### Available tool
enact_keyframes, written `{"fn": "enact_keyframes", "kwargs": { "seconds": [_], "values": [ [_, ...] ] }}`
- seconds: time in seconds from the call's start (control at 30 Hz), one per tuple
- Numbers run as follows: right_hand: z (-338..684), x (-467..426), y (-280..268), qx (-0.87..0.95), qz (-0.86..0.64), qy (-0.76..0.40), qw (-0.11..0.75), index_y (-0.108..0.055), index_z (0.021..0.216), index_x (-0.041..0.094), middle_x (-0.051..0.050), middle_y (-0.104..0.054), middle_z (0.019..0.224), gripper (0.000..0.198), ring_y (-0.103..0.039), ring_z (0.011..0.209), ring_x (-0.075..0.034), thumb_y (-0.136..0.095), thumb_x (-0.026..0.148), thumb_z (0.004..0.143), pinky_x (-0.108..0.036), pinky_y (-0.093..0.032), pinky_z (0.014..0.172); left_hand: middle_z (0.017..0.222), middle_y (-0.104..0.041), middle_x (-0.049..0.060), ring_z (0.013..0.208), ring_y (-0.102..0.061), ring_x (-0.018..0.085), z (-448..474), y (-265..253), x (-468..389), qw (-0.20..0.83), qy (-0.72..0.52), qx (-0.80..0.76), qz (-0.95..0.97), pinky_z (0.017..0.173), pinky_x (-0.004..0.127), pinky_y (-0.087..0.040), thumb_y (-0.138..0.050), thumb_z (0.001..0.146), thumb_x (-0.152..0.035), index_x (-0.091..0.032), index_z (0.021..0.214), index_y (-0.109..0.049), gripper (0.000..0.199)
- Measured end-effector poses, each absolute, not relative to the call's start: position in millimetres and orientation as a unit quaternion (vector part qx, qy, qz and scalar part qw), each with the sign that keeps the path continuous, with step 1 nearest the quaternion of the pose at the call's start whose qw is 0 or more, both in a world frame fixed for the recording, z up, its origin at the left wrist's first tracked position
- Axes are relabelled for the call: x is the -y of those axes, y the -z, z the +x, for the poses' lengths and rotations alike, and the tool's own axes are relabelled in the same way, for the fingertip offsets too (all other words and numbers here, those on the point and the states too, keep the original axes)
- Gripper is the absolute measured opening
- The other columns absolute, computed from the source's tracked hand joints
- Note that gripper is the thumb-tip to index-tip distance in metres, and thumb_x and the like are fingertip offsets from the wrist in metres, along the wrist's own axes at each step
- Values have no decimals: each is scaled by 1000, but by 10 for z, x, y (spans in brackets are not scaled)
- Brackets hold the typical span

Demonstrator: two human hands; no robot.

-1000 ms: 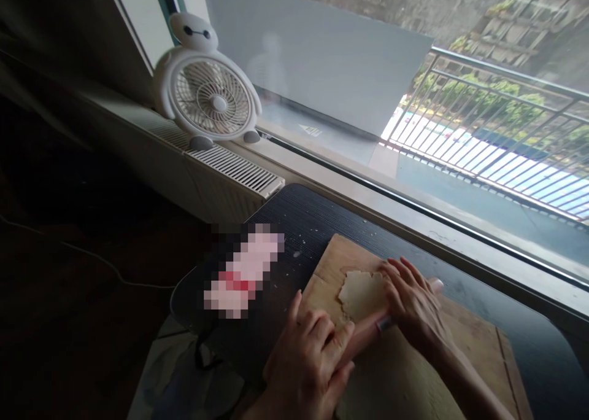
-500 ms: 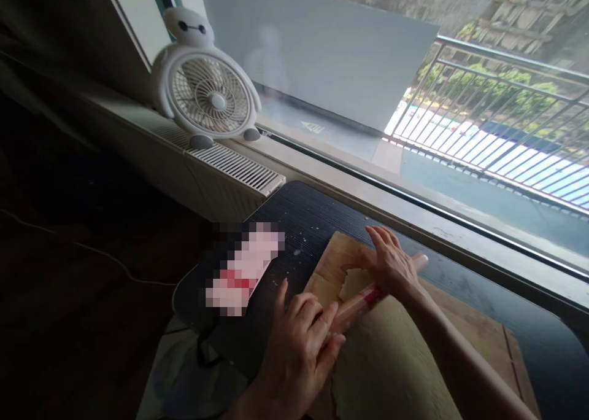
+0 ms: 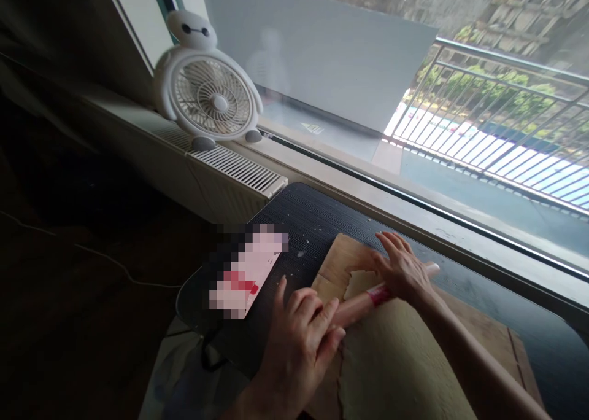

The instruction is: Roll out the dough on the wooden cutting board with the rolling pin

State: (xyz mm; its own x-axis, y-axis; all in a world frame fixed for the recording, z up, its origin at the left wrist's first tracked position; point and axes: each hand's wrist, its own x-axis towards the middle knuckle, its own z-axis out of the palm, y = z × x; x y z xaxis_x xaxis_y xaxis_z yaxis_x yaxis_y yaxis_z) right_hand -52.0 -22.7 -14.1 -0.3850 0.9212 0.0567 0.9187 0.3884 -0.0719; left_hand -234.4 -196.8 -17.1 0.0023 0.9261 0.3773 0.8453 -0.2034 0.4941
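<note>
A pale wooden rolling pin (image 3: 354,308) with a red band lies slantwise across a large, thin sheet of dough (image 3: 396,358). My left hand (image 3: 299,331) has its fingers curled at the pin's near left end, with one finger raised. Over the pin's right part, my right hand (image 3: 405,269) presses with its palm, its fingers stretched out and apart. The pin's far tip sticks out past this hand. Beneath the dough is a wooden board (image 3: 340,251), bare at its far left corner; the dough's left edge is ragged.
The board rests on a dark table (image 3: 304,214) with white specks. A pink-and-white item (image 3: 255,266), partly pixelated, lies on the left. A white fan (image 3: 216,101) stands on a radiator (image 3: 243,168) by the window. A cord (image 3: 124,272) hangs at left.
The rolling pin and my right hand have shifted slightly to the right, and more of the dough's far edge shows. My left hand stays at the pin's end. The view has tilted a little.
</note>
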Motion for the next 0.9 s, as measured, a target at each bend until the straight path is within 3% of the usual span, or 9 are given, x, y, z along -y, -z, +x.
{"fn": "enact_keyframes", "kwargs": {
  "seconds": [0.1, 0.23, 0.3, 0.37, 0.47, 0.6, 0.73, 0.9],
  "values": [
    [-656, 113, 98, 828, -559, -21, 51, -40, 133, 20, -3, -41, 138, 52, -27, 132, -23, -33, 45, 88, -39, -39, 98, 93, -61, 3, 97, -54, 21, -2351, 159, 2005, 64, -321, -631, 703, 104, 62, -22, -55, 84, -31, -25, 113, -59, 30],
    [-112, 720, 218, 851, -521, 24, 70, -45, 129, 20, -4, -46, 134, 46, -25, 134, -23, -25, 38, 92, -44, -29, 106, 94, -60, 3, 98, -53, 21, -2251, 233, 2082, 82, -316, -585, 743, 106, 61, -18, -55, 83, -33, -25, 119, -55, 37],
    [273, 1177, 307, 843, -520, 78, 111, -32, 138, 15, -10, -38, 140, 53, -25, 134, -26, -26, 39, 91, -50, -24, 107, 91, -60, 2, 96, -53, 21, -2179, 273, 2111, 90, -320, -547, 768, 106, 61, -16, -56, 82, -34, -25, 118, -55, 38],
    [555, 1550, 373, 839, -521, 103, 120, -19, 143, 13, -13, -28, 145, 62, -26, 133, -29, -30, 43, 90, -51, -28, 105, 89, -60, 2, 96, -53, 21, -2122, 285, 2126, 95, -327, -530, 777, 107, 62, -14, -57, 81, -34, -26, 117, -56, 37],
    [645, 1679, 403, 833, -528, 111, 127, -13, 145, 13, -15, -23, 147, 67, -23, 134, -31, -31, 48, 90, -51, -29, 104, 91, -60, 1, 96, -54, 20, -2107, 253, 2110, 106, -321, -534, 775, 108, 60, -14, -56, 82, -35, -25, 115, -57, 35],
    [234, 1003, 317, 848, -515, 80, 99, -31, 138, 10, -13, -27, 146, 56, -19, 136, -26, -23, 43, 93, -48, -22, 109, 93, -61, 1, 96, -55, 19, -2199, 197, 1998, 79, -320, -574, 750, 108, 57, -18, -55, 85, -34, -24, 111, -59, 28],
    [-271, 311, 164, 842, -534, 27, 72, -43, 132, 14, -12, -33, 143, 53, -25, 134, -24, -20, 43, 94, -41, -31, 105, 92, -62, 3, 99, -53, 21, -2247, 111, 1865, 38, -298, -626, 719, 108, 58, -16, -51, 87, -32, -22, 108, -61, 25],
    [28, 813, 196, 856, -501, 45, 120, -50, 124, 19, -9, -41, 138, 46, -32, 131, -23, -23, 40, 93, -43, -30, 105, 95, -60, 4, 104, -50, 22, -2019, -4, 1883, 29, -238, -610, 755, 109, 58, -11, -46, 89, -31, -23, 109, -59, 26]
  ]
}}
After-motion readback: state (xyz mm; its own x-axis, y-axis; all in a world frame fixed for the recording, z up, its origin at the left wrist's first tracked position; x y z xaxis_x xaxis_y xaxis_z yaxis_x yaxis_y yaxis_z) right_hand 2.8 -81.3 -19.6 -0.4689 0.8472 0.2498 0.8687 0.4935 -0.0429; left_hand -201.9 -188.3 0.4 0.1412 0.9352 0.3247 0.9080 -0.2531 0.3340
